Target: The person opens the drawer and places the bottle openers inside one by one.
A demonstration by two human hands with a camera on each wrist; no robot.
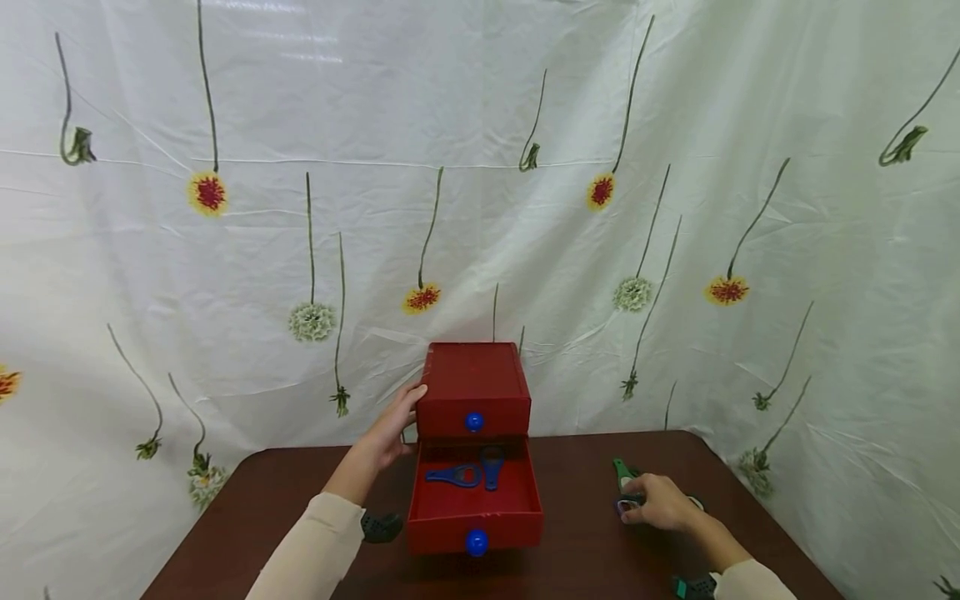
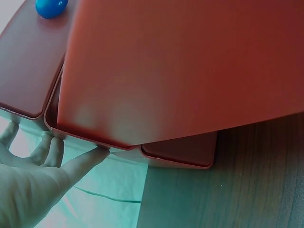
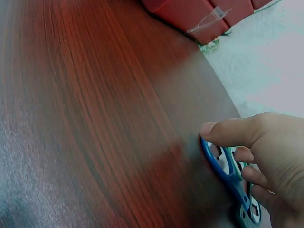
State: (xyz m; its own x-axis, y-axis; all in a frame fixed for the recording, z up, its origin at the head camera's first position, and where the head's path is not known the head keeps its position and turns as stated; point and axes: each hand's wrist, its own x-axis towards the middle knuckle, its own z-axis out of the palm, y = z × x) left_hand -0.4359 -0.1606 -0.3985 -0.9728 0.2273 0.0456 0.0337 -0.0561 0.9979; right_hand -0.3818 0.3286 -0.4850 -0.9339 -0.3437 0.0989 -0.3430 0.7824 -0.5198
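Observation:
A red drawer cabinet [image 1: 476, 373] stands on the table, its lower drawer [image 1: 476, 535] pulled out. Inside that drawer lie a blue ring-headed tool [image 1: 448, 475] and a darker blue one [image 1: 492, 473], both resembling bottle openers. My left hand [image 1: 390, 427] rests against the cabinet's left side; extended fingers [image 2: 88, 160] touch its wall. Over to the right, my right hand [image 1: 660, 502] pinches a blue-rimmed looped tool [image 3: 219, 164] between thumb and fingers, low at the tabletop. A green tool [image 1: 622, 471] lies beside it, partly hidden by the fingers.
The upper drawer, with a blue knob [image 1: 474, 422], is closed. Another blue knob [image 1: 477, 542] sticks out from the lower drawer's front. Behind the dark brown table [image 1: 577, 492] hangs a white flowered cloth [image 1: 480, 225].

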